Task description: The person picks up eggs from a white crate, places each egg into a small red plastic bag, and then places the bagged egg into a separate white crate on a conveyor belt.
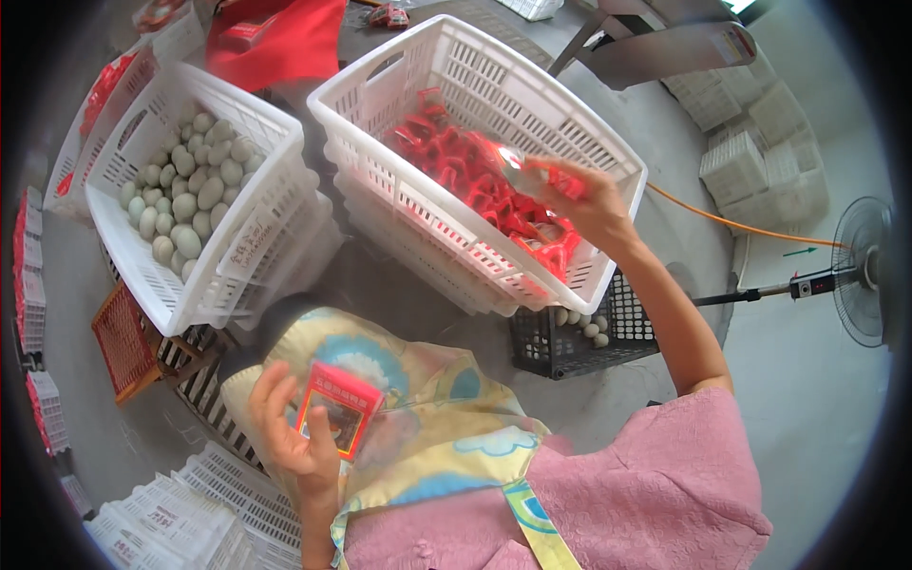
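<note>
My left hand is palm up over my lap, its fingers apart. Its thumb overlaps a flat red printed packet that lies against the patterned apron; no grip on it shows. My right hand is over a white slatted plastic crate, its fingertips closed on a blurred clear-and-red plastic packet. Below it in the crate is a pile of red packets. At the left, another white crate holds many pale greenish eggs.
A black crate with several eggs stands under the right side of the middle crate. A red cloth is at the top, a woven-seat stool at the left. Stacked crates and a fan are at the right; more crates are at lower left.
</note>
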Available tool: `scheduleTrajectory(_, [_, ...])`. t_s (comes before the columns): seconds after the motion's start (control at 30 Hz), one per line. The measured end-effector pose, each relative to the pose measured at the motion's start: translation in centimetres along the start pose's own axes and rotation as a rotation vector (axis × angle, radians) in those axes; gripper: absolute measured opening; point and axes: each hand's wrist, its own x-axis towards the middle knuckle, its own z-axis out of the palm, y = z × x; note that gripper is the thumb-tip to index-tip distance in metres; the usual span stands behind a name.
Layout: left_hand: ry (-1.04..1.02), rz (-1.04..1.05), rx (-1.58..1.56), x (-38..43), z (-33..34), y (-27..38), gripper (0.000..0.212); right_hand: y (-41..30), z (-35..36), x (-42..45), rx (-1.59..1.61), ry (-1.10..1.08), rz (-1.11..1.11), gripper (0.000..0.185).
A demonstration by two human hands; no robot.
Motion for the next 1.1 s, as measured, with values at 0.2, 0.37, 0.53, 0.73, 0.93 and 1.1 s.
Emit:
scheduleTrajectory(0.2, [-0.102,-0.022,0.101,-0.2,0.9,-0.9,0.03,11.1,2.1,-1.5,-0.338,-0.392,0.455,0.032])
scheduleTrajectory(0.37, [-0.111,-0.042,0.121,-0.6,0.2,-1.9,0.029,9.1,2.4,-0.6,-0.522,-0.686,0.37,0.033])
scheduleTrajectory(0.53, [-0.075,-0.006,0.112,-1.1,-0.1,-3.3,0.026,9.8,2.5,-1.5,-0.612,-0.568,0.211,0.029])
scheduleTrajectory(0.73, [-0.086,-0.045,0.058,-1.0,-0.7,-3.6,0.023,9.7,3.5,-0.5,-0.374,-0.528,0.484,0.03])
scheduleTrajectory(0.93, [-0.067,-0.069,-0.007,-1.2,-1.0,-4.4,0.023,7.8,0.6,0.6,-0.189,-0.663,0.625,0.039])
scheduleTrajectory(1.1, [-0.052,-0.079,-0.046,-0.9,-1.6,-4.9,0.023,8.8,-0.7,4.3,0.003,-0.612,1.079,0.039])
